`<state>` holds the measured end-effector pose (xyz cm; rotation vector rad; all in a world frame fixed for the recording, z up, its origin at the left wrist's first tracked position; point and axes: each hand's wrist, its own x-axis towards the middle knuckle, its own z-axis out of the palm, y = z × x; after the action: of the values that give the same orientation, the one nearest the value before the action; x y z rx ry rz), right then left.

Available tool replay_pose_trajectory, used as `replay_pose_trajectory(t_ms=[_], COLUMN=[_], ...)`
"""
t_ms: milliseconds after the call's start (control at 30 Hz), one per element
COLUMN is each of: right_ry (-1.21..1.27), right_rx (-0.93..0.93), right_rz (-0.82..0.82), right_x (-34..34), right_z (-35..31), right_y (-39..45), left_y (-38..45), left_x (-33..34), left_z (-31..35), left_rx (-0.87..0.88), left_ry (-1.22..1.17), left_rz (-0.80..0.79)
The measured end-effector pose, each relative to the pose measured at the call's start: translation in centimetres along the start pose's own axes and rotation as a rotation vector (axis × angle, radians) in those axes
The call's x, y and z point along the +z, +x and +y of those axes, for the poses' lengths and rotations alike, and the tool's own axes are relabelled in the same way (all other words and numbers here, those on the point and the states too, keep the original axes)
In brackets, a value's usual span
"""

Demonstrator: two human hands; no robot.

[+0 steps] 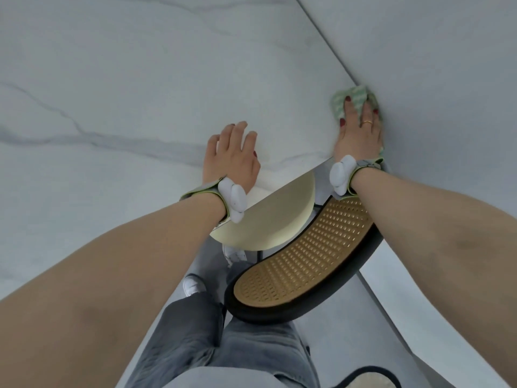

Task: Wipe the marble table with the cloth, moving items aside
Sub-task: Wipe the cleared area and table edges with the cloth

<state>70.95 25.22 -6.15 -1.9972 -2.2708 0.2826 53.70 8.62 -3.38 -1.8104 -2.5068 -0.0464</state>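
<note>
Green-striped cloth lies under our right hand, fingers flat, pressing it onto the marble bench; our left hand rests beside, fingers loosely spread, holding nothing.

1. The counter is white marble with grey veins.
2. A green-and-white cloth lies at its right edge, under the right hand.
3. The left hand rests flat near the near edge.
</note>
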Motion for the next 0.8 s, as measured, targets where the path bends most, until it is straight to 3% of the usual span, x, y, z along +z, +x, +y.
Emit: replay_pose_trajectory(t_ms=[100, 233, 333, 400, 533, 667, 733, 800], right_ry=[-0.004, 0.053, 0.104, 0.227, 0.459, 0.284, 0.217, 0.028], right_rx=[-0.024, 0.098, 0.006, -0.043, -0.097, -0.145, -0.099, -0.102], right_rz=[-0.093, -0.144, -0.062, -0.093, -0.502, -0.893, -0.978, -0.929], right_x=[-1.7, -4.2, -5.6, -6.4, -8.2, -8.3, -8.0, -7.9], right_z=[1.4, 0.9, 0.0, -0.9, -4.1, -7.5, -8.4, -8.9], right_y=[-1.4, -2.6, -3.0, -3.4, -3.8, -3.3, -2.9, -2.4], left_y=[-1.2, -2.6, -3.2, -3.6, -4.1, -4.6, -5.0, -5.3], left_x=[-0.2, -1.0, -1.6, -2.0, -2.6, -2.9, -3.0, -2.9], left_z=[-0.7, -1.7, -2.4, -2.8, -3.4, -4.4, -5.0, -5.6], left_rx=[-0.021, -0.029, -0.061, -0.076, -0.083, -0.083, -0.100, -0.111], left_ry=[-0.020, -0.043, -0.106, -0.121, -0.134, -0.126, -0.132, -0.137], left_rz=[-0.004, -0.027, -0.064, -0.068, -0.065, -0.073, -0.066, -0.061])
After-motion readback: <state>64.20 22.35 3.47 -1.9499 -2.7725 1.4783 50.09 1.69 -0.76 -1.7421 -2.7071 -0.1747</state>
